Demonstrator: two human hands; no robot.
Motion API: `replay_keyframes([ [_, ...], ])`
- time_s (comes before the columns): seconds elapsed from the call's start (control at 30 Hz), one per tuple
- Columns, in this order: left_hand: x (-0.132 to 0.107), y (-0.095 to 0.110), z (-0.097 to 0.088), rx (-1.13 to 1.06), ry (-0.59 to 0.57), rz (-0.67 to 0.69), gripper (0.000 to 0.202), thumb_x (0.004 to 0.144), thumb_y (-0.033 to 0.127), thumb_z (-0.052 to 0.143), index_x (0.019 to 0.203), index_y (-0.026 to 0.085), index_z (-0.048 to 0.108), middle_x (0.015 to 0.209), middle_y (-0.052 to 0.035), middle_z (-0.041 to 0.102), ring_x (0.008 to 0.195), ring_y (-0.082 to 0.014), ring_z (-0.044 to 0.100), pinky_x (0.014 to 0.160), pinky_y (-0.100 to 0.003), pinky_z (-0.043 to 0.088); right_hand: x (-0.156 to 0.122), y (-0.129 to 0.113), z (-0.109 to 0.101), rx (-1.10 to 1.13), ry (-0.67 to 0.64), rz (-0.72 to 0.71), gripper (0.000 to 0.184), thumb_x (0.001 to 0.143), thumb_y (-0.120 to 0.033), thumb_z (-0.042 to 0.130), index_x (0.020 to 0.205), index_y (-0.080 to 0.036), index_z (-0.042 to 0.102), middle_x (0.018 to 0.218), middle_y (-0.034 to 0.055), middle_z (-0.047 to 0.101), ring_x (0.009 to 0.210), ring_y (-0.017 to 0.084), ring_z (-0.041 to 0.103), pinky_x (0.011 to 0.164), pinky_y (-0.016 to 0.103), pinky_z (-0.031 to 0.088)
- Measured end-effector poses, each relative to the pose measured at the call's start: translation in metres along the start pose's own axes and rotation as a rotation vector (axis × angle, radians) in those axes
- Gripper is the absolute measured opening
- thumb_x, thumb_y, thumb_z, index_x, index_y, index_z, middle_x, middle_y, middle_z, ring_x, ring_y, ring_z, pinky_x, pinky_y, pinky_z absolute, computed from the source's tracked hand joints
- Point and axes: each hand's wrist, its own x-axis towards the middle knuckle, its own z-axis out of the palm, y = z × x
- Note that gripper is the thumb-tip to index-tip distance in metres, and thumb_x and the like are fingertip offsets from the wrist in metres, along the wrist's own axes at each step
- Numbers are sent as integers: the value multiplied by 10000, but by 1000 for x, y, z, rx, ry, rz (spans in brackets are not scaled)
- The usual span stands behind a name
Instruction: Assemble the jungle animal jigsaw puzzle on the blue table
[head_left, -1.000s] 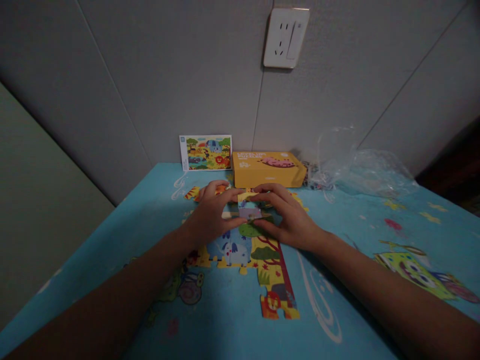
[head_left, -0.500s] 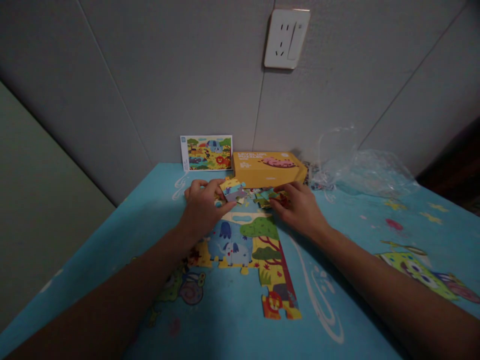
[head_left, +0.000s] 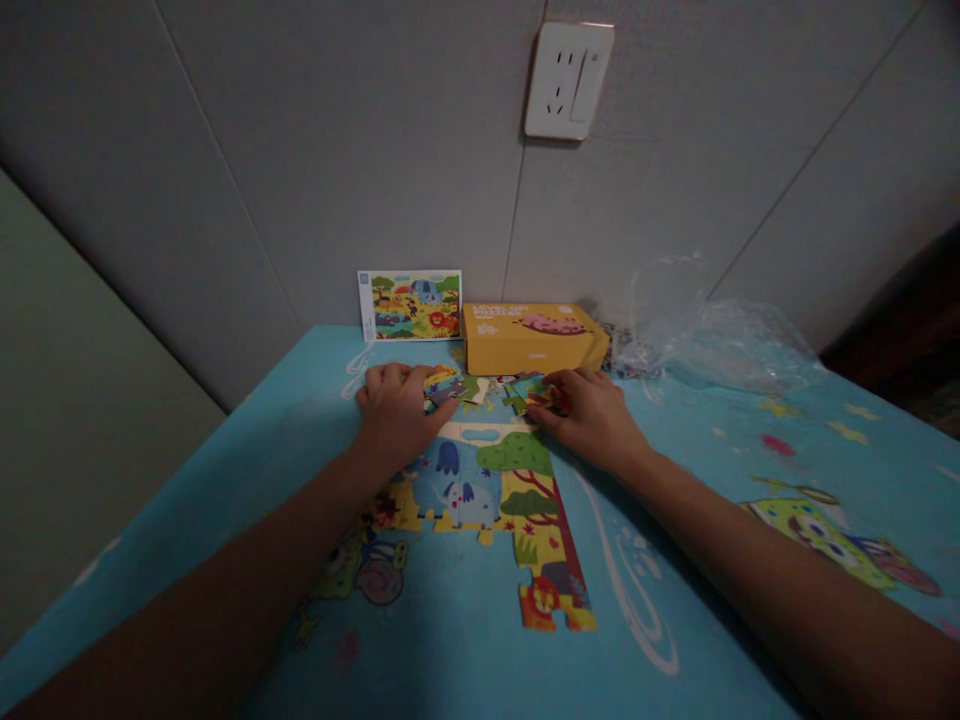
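Observation:
My left hand is closed at the far end of the table, thumb and fingers on a grey, blue and yellow puzzle piece held low among the loose pieces. To its right, my right hand has its thumb and fingers closed on a green and reddish puzzle piece. Other loose pieces lie between the hands. Nearer me is a partly joined puzzle with blue elephants and a green tree. A strip with a lion extends down its right side. My left forearm covers its left part.
A picture card leans on the wall beside a yellow puzzle box. Crumpled clear plastic lies at the back right. The blue cartoon tablecloth covers the table. A socket is on the wall.
My left hand has lowered the puzzle piece from a raised, tilted position to near the loose pieces. My right hand stays at the right of the loose pieces. The view has shifted slightly.

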Motion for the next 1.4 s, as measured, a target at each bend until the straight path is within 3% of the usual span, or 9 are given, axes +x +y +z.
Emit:
replay_keyframes([
  [0.2,1,5,-5,-150,79,157,345,801,345,676,1112,198,701,1130,-99,645,1116,-312,495,985,-482,401,2,2,1,34,10,-12,337,816,-444,658,981,-152,695,973,137,675,902,271,589,794,396,427],
  [0.4,-1,7,-7,-232,78,355,287,804,306,684,1057,171,704,1067,-92,666,1105,-281,513,1020,-460,392,5,5,0,58,6,-14,282,827,-457,658,840,-179,701,860,95,688,836,251,590,764,380,420],
  [0.7,-2,10,-10,-234,16,375,269,804,303,679,1051,199,698,1092,-90,657,1115,-284,502,1012,-472,390,5,4,0,69,24,-88,179,848,-344,642,878,-180,707,956,109,688,887,255,597,797,393,436],
  [1.17,-3,9,-9,-242,32,397,276,791,287,690,1049,188,709,1097,-92,656,1117,-284,504,1015,-464,398,7,3,-5,94,-51,-163,101,833,-235,635,874,-184,712,916,74,712,876,229,591,812,375,411],
  [1.4,-3,10,-10,-236,19,378,267,797,290,683,1043,190,711,1112,-99,644,1126,-289,495,1019,-464,392,9,1,-7,112,-36,-161,72,815,-238,664,785,-188,707,805,64,701,806,227,587,766,384,426],
])
